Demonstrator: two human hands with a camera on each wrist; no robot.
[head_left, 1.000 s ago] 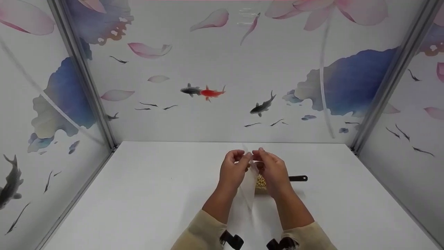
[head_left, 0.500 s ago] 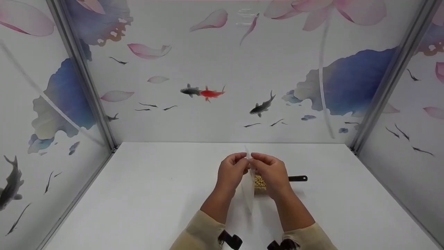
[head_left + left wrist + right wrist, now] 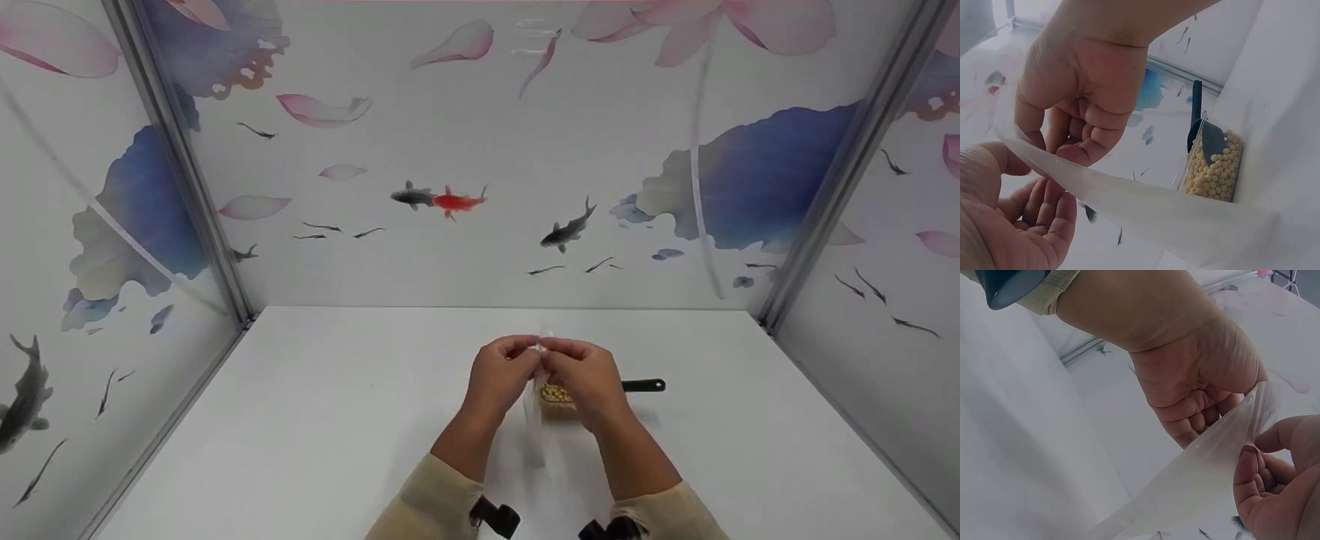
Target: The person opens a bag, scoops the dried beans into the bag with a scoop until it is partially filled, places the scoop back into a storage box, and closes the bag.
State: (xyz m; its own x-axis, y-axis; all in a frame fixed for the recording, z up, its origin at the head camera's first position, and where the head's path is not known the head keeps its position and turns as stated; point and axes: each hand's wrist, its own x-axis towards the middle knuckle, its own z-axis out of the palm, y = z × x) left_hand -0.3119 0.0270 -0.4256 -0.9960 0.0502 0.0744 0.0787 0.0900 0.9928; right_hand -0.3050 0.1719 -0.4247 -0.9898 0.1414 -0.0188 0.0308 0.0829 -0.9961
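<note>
A translucent zip-lock bag [image 3: 534,435] hangs from both hands, its flat body slanting below the fingers. My left hand [image 3: 501,375] pinches its top edge between thumb and forefinger. Right beside it, fingertips nearly meeting, my right hand [image 3: 589,375] pinches the same edge. In the right wrist view the ridged zip strip [image 3: 1258,410] runs along the bag's top, between the two hands. Behind the bag stands a clear box of round yellow beans [image 3: 1216,180], partly hidden by my right hand in the head view. A black scoop [image 3: 1196,104] leans in that box.
The box and scoop handle [image 3: 646,385] sit on the white table [image 3: 337,420], close to my right hand. White panels [image 3: 337,262] printed with fish and petals enclose the back and sides. Dark wrist cameras [image 3: 495,517] are worn at both sleeves.
Both hands have come down slightly and their fingertips have drawn together on the bag's top edge. The bag has turned more edge-on. The box and scoop stay in place.
</note>
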